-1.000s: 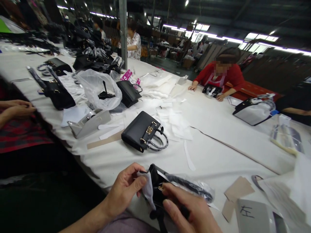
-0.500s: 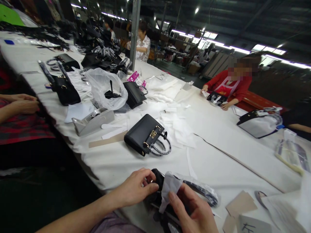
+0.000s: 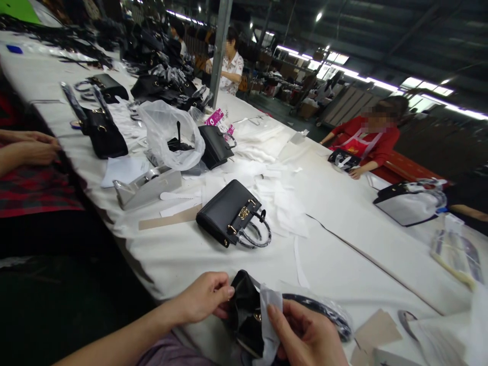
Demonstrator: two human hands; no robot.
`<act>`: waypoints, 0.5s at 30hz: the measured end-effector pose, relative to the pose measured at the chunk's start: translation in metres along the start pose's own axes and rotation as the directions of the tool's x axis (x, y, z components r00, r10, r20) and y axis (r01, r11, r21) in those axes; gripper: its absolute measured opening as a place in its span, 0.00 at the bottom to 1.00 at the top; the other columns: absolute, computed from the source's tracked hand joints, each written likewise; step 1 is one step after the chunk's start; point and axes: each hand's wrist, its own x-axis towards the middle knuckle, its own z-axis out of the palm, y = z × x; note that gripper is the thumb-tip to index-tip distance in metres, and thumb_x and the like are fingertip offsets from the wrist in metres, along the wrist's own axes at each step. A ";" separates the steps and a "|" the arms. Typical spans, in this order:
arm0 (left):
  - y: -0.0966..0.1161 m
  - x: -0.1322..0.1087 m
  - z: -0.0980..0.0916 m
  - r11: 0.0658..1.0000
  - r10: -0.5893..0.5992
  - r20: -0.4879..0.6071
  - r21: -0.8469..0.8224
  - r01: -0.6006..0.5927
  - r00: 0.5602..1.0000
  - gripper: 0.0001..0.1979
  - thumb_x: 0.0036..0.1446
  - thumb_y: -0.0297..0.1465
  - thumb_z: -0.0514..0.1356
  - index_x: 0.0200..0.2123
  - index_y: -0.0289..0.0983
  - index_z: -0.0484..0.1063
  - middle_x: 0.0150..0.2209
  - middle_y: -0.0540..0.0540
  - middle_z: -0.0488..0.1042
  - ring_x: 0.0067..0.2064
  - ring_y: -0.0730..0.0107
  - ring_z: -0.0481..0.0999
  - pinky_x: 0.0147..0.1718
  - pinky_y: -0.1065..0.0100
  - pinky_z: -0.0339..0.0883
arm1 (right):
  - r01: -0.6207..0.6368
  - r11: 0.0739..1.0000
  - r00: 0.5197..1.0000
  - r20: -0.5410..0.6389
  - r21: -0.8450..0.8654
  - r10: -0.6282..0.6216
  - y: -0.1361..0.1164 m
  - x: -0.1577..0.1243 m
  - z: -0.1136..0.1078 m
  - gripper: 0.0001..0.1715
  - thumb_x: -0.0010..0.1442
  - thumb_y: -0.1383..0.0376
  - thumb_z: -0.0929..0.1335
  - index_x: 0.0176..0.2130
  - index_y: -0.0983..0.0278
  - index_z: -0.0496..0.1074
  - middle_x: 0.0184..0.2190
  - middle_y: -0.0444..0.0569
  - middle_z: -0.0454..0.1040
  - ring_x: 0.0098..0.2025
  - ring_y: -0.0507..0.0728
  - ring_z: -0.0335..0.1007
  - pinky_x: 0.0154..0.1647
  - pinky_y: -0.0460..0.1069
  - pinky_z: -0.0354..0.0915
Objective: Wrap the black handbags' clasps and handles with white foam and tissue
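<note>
A black handbag (image 3: 246, 315) with a gold fitting lies at the table's near edge, its lower part cut off by the frame. My left hand (image 3: 209, 300) pinches the bag's left edge between thumb and fingers. In my right hand (image 3: 305, 330) is a piece of thin white wrapping paper (image 3: 271, 305), pressed by the thumb against the bag's right side. Behind that hand, a plastic-wrapped handle (image 3: 328, 310) sticks out to the right. Farther up the table, a second black handbag (image 3: 224, 211) with gold hardware lies apart from both hands.
White sheets (image 3: 284, 198) and a brown strip (image 3: 168, 218) lie beyond my hands. A clear plastic bag (image 3: 171, 122) and more black handbags (image 3: 102, 134) stand left. Brown cards (image 3: 377, 328) are at right. Co-workers sit around the table, one in a red sleeve (image 3: 385, 145).
My left hand has moved slightly left and now grips the bag's edge, and more of the bag's dark face and gold fitting shows. The paper stays in my right hand.
</note>
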 end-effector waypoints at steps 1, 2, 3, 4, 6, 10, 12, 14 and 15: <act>-0.003 0.000 0.000 0.999 -0.012 -0.003 -0.040 0.012 1.000 0.24 0.53 0.54 0.57 0.29 0.38 0.58 0.28 0.52 0.66 0.31 0.67 0.71 0.35 0.62 0.71 | -0.004 1.000 0.999 0.033 -0.023 0.004 0.001 0.002 0.001 0.26 0.59 0.47 0.63 0.24 0.65 0.70 0.18 0.42 0.63 0.20 0.50 0.57 0.18 0.43 0.53; -0.006 -0.001 0.000 0.997 -0.019 -0.005 -0.081 0.018 1.000 0.25 0.52 0.55 0.57 0.30 0.38 0.57 0.29 0.51 0.66 0.32 0.67 0.72 0.37 0.61 0.71 | -0.002 0.999 0.998 0.063 -0.046 0.005 0.001 0.005 0.002 0.26 0.59 0.48 0.63 0.23 0.65 0.68 0.17 0.41 0.62 0.19 0.50 0.57 0.17 0.43 0.52; -0.007 -0.002 0.000 0.993 -0.020 -0.009 -0.120 0.018 1.000 0.26 0.52 0.56 0.58 0.30 0.38 0.56 0.29 0.51 0.67 0.32 0.67 0.72 0.38 0.60 0.71 | 0.001 0.997 0.996 0.085 -0.072 0.005 0.001 0.007 0.002 0.25 0.59 0.50 0.62 0.22 0.64 0.67 0.16 0.41 0.62 0.18 0.50 0.57 0.16 0.43 0.50; -0.008 -0.003 0.001 0.987 -0.016 -0.014 -0.158 0.014 1.000 0.26 0.51 0.56 0.59 0.30 0.38 0.56 0.29 0.51 0.67 0.32 0.68 0.72 0.38 0.60 0.71 | 0.004 0.994 0.995 0.101 -0.106 0.006 -0.002 0.009 0.002 0.23 0.59 0.52 0.62 0.20 0.64 0.65 0.15 0.41 0.61 0.17 0.49 0.57 0.15 0.43 0.48; -0.008 -0.004 0.003 0.975 -0.002 -0.025 -0.222 -0.004 1.000 0.27 0.50 0.55 0.61 0.30 0.38 0.56 0.29 0.51 0.66 0.31 0.70 0.71 0.38 0.59 0.72 | 0.005 0.982 0.992 0.126 -0.191 0.020 -0.010 0.011 0.001 0.20 0.58 0.58 0.62 0.18 0.62 0.61 0.12 0.40 0.61 0.15 0.49 0.56 0.14 0.43 0.46; -0.009 -0.004 0.005 0.972 0.017 -0.021 -0.232 -0.021 1.000 0.25 0.52 0.54 0.60 0.30 0.38 0.59 0.28 0.52 0.65 0.30 0.71 0.69 0.36 0.61 0.72 | -0.016 0.941 0.989 0.135 -0.337 0.065 -0.030 0.015 0.000 0.18 0.54 0.67 0.63 0.15 0.62 0.61 0.09 0.41 0.63 0.14 0.50 0.59 0.15 0.43 0.48; -0.009 -0.005 0.005 0.979 0.027 -0.006 -0.201 -0.027 1.000 0.25 0.53 0.54 0.59 0.31 0.37 0.60 0.28 0.52 0.65 0.31 0.70 0.69 0.36 0.62 0.72 | -0.016 0.921 0.987 0.142 -0.389 0.077 -0.036 0.019 0.004 0.19 0.54 0.68 0.62 0.14 0.62 0.62 0.08 0.42 0.64 0.14 0.51 0.61 0.16 0.43 0.50; -0.009 -0.005 0.005 0.986 0.049 0.010 -0.161 -0.046 0.999 0.25 0.54 0.54 0.58 0.31 0.37 0.61 0.28 0.52 0.64 0.31 0.70 0.68 0.36 0.62 0.72 | 0.002 0.887 0.986 0.151 -0.462 0.077 -0.040 0.024 0.012 0.20 0.54 0.69 0.63 0.13 0.63 0.62 0.09 0.43 0.64 0.15 0.50 0.61 0.16 0.43 0.49; -0.010 -0.006 0.006 0.988 0.061 0.015 -0.143 -0.059 0.998 0.25 0.54 0.54 0.58 0.31 0.37 0.61 0.28 0.52 0.64 0.31 0.70 0.68 0.36 0.62 0.72 | 0.021 0.863 0.987 0.149 -0.505 0.063 -0.041 0.028 0.016 0.19 0.54 0.70 0.63 0.14 0.63 0.63 0.10 0.44 0.66 0.15 0.50 0.60 0.16 0.43 0.48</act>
